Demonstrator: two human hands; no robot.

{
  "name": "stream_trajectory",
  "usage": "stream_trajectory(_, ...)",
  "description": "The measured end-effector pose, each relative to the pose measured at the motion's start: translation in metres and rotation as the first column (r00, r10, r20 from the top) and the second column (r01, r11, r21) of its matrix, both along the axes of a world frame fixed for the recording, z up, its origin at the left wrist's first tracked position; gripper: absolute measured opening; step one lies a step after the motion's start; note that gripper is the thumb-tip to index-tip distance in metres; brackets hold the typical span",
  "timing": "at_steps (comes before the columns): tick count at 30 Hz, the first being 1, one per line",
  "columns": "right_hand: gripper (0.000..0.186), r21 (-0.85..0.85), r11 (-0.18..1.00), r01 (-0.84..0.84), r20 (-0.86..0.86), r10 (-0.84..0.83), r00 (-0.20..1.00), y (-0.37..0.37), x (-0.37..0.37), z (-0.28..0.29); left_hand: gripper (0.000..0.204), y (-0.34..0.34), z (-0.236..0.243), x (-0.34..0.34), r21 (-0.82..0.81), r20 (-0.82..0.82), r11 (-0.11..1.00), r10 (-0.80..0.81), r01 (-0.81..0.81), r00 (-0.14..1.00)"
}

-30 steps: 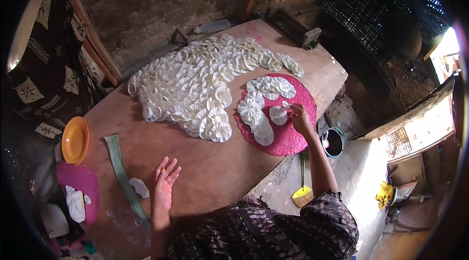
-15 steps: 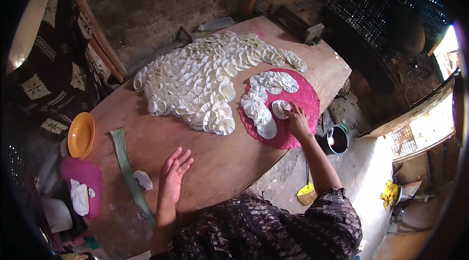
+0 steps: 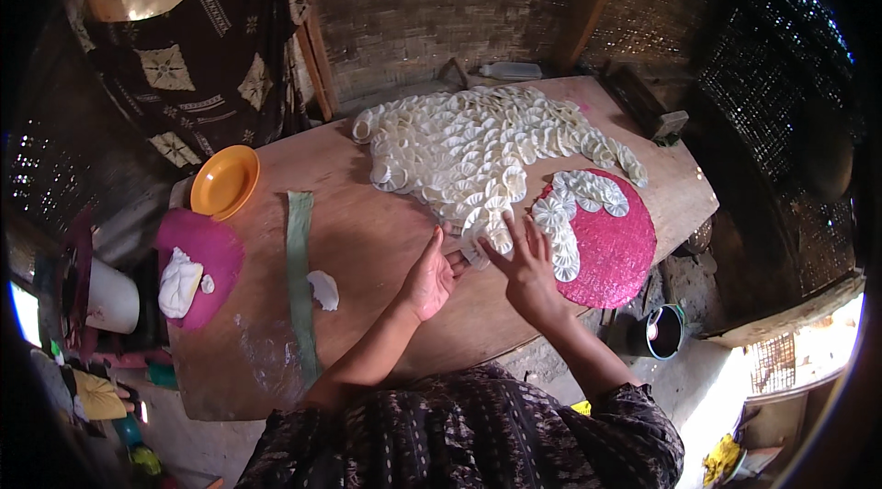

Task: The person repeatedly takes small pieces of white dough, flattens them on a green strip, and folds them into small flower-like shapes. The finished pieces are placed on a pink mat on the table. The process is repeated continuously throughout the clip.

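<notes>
A: How far along, by the look of it?

B: Well on, at a guess. Pleated white discs (image 3: pixel 450 149) laid in a broad overlapping spread over the far middle of the wooden board (image 3: pixel 386 232), narrowing to a near tip.

A: And on the pink round mat (image 3: pixel 614 255)?

B: Smaller curved row of discs (image 3: pixel 555 213) along the left and far sides; bare pink elsewhere. Partly filled or partly cleared: cannot tell.

A: Anything unused, seemingly?

B: White dough-like lump (image 3: pixel 177 284) on the magenta sheet (image 3: pixel 223 259), small crumb (image 3: pixel 208 284) beside it, orange plate (image 3: pixel 225 181) just beyond. Thin white scrap (image 3: pixel 323 290) near the green strip (image 3: pixel 299 269).

A: Left hand (image 3: pixel 427 285)?

B: Palm turned up and inward, thumb raised, fingers loosely extended toward the near tip of the spread. Just beside the nearest discs; touching or not, cannot tell.

A: Right hand (image 3: pixel 531 278)?

B: Knuckles up, fingers spread apart, reaching over the same tip, left of the mat. Fingertips over the discs; no pinch visible, contact uncertain. Forearms (image 3: pixel 597 356) angled inward, converging from the lower edge.
</notes>
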State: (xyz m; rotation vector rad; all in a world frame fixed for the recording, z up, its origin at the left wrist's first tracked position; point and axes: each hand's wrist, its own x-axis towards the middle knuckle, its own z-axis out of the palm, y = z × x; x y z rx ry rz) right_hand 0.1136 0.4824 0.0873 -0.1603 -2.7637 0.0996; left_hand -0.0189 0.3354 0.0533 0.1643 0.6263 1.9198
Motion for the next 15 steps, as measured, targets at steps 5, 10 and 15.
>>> stream_trajectory(5, 0.062, -0.597, 0.793, -0.122, 0.0, 0.152, 0.988, -0.029, -0.022, -0.019, 0.051, -0.039, -0.006, -0.009, -0.065, -0.003, 0.989, 0.132, -0.131, 0.991)
stream_trajectory(10, 0.047, -0.88, -0.475, 0.017, -0.054, 0.136, 0.989, -0.014, -0.052, -0.012, 0.051, -0.078, 0.004, -0.014, -0.007, 0.009, 0.986, 0.167, -0.167, 0.986)
stream_trajectory(15, 0.07, -0.87, -0.491, 0.042, -0.15, 0.345, 0.927, -0.042, -0.084, -0.015, 0.058, -0.094, -0.004, -0.008, -0.046, -0.176, 0.953, 0.288, -0.3, 0.941)
